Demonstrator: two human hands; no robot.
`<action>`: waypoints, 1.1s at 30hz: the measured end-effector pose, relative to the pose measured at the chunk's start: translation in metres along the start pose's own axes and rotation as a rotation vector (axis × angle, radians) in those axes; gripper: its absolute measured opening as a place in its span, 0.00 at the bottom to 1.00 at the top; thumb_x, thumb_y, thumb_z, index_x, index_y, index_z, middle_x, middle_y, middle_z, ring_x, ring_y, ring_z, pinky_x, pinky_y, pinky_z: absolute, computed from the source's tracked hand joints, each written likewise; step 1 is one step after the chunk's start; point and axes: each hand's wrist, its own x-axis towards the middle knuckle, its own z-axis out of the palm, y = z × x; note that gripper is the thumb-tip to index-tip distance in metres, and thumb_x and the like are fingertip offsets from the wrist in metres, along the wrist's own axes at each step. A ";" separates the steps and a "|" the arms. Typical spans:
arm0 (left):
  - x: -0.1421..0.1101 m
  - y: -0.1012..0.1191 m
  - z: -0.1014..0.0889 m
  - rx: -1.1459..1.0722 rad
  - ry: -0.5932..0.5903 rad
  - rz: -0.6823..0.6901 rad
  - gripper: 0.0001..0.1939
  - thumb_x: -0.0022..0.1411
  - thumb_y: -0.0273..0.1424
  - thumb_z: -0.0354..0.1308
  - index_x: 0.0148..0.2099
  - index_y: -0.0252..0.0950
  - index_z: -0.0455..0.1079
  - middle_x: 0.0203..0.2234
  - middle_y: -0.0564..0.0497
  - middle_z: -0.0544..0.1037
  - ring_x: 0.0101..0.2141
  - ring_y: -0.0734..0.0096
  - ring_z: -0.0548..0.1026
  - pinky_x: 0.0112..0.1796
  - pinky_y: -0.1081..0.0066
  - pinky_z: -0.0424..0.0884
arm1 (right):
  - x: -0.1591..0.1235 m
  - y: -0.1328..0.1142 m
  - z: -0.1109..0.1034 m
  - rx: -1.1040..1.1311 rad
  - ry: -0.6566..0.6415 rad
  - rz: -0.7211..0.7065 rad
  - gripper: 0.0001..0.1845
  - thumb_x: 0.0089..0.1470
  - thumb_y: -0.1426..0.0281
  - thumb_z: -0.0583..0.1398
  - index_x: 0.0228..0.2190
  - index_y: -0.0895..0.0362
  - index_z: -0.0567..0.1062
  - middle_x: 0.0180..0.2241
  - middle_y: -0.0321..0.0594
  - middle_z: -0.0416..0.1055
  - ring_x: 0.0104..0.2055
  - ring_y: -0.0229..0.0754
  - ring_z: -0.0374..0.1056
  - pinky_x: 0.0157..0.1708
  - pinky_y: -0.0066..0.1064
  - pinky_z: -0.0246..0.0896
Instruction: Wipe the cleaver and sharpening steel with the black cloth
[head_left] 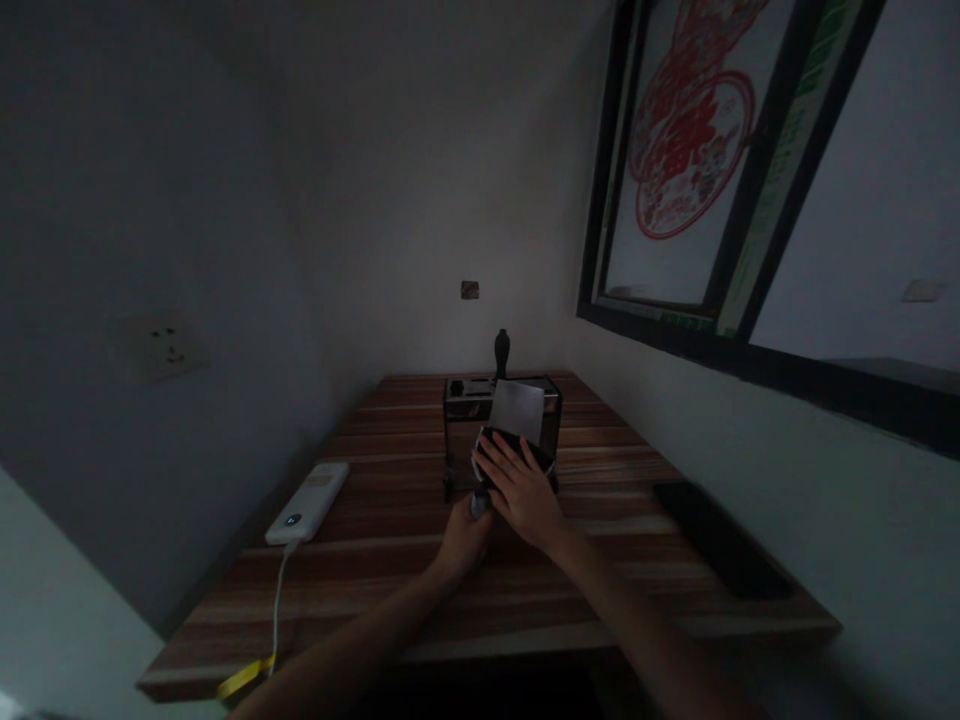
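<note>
The scene is dim. My right hand (521, 492) lies with fingers stretched over a dark rounded object (525, 447) in front of a black box-shaped holder (459, 410) on the wooden table (390, 570). A white sheet of paper (517, 409) sticks up from the holder just behind the hand. My left hand (465, 540) is curled around a small grey object (479, 503) right beside the right hand; what that object is I cannot make out.
A white power bank (307, 503) with a white cable (279, 600) and yellow tag lies at the table's left. A flat black device (720, 540) rests on the right. A small dark bottle (502, 352) stands at the back. Walls enclose three sides; a window (750, 180) is at right.
</note>
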 end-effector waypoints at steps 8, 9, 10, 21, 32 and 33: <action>0.001 -0.003 -0.001 0.080 -0.004 0.044 0.10 0.47 0.35 0.56 0.26 0.35 0.61 0.11 0.62 0.59 0.11 0.84 0.53 0.13 0.81 0.51 | 0.026 0.025 -0.009 -0.072 0.057 0.032 0.31 0.55 0.71 0.51 0.59 0.51 0.47 0.62 0.36 0.39 0.64 0.44 0.31 0.59 0.50 0.29; 0.000 -0.003 -0.001 0.084 -0.015 0.042 0.11 0.48 0.37 0.56 0.26 0.35 0.61 0.10 0.62 0.58 0.10 0.84 0.53 0.12 0.81 0.50 | 0.030 0.028 -0.011 -0.077 0.064 0.032 0.31 0.55 0.70 0.50 0.59 0.51 0.47 0.62 0.36 0.39 0.64 0.44 0.31 0.59 0.50 0.29; 0.000 -0.003 -0.001 0.085 -0.024 0.041 0.12 0.49 0.38 0.55 0.27 0.35 0.61 0.10 0.62 0.58 0.10 0.84 0.53 0.12 0.81 0.50 | 0.033 0.031 -0.013 -0.081 0.069 0.032 0.30 0.56 0.69 0.50 0.59 0.51 0.47 0.62 0.36 0.39 0.64 0.43 0.31 0.59 0.50 0.29; 0.000 -0.003 -0.001 0.098 -0.033 0.038 0.15 0.50 0.43 0.55 0.28 0.36 0.59 0.09 0.64 0.56 0.09 0.83 0.53 0.11 0.81 0.50 | 0.061 0.069 -0.031 -0.105 0.063 -0.081 0.28 0.57 0.67 0.50 0.58 0.50 0.50 0.62 0.35 0.43 0.64 0.42 0.33 0.60 0.50 0.30; -0.001 -0.003 0.000 0.076 -0.040 0.035 0.18 0.47 0.45 0.57 0.28 0.35 0.60 0.10 0.63 0.56 0.08 0.84 0.52 0.10 0.80 0.49 | 0.049 0.061 -0.026 -0.098 0.062 -0.099 0.27 0.57 0.67 0.50 0.57 0.50 0.51 0.61 0.34 0.44 0.64 0.42 0.32 0.60 0.49 0.28; -0.001 -0.002 -0.001 0.088 -0.044 0.038 0.17 0.47 0.44 0.57 0.28 0.35 0.60 0.10 0.63 0.57 0.08 0.84 0.53 0.10 0.80 0.49 | 0.046 0.059 -0.025 -0.098 0.057 -0.105 0.27 0.57 0.67 0.50 0.57 0.51 0.52 0.61 0.35 0.44 0.64 0.42 0.32 0.60 0.49 0.29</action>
